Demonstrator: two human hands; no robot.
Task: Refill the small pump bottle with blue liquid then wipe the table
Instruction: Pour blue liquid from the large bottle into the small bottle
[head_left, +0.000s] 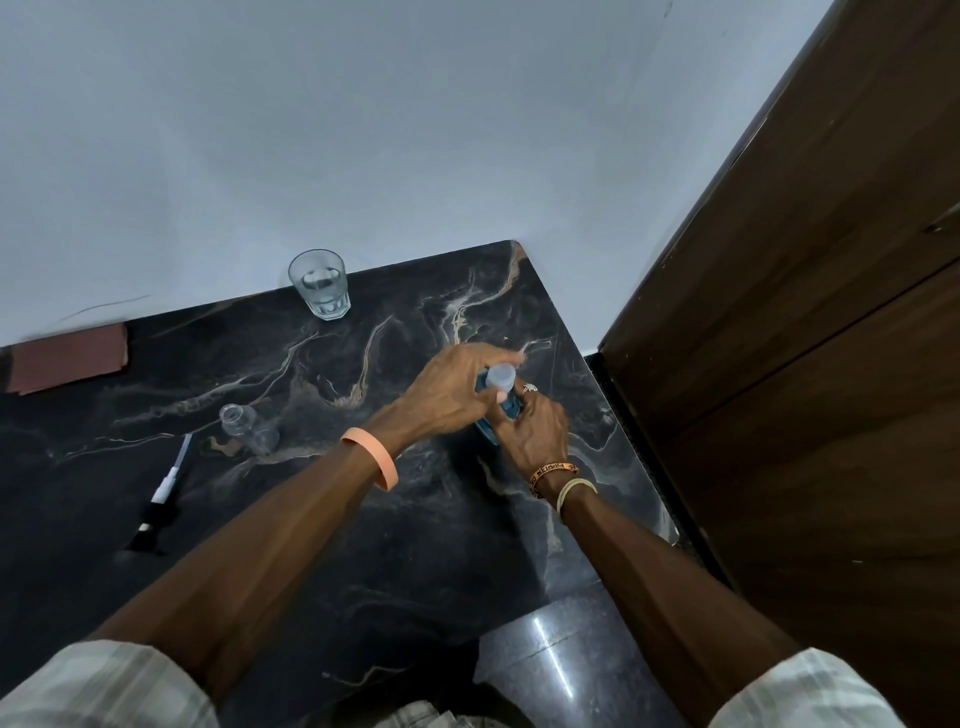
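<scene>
Nearest, a black-and-white pump head with its dip tube (163, 488) lay flat on the dark veined marble table (363, 545), at the left. Just beyond it stood the small clear uncapped pump bottle (244, 423), with no blue liquid visible inside. Towards the table's right edge, the right hand (530, 428) gripped the body of a blue plastic bottle (510, 409), while the left hand (457, 387) pinched its translucent cap (501, 375). Farther back, a reddish-brown flat cloth or pad (67, 358) lay at the left, and a clear glass tumbler (318, 283) holding water stood against the wall.
</scene>
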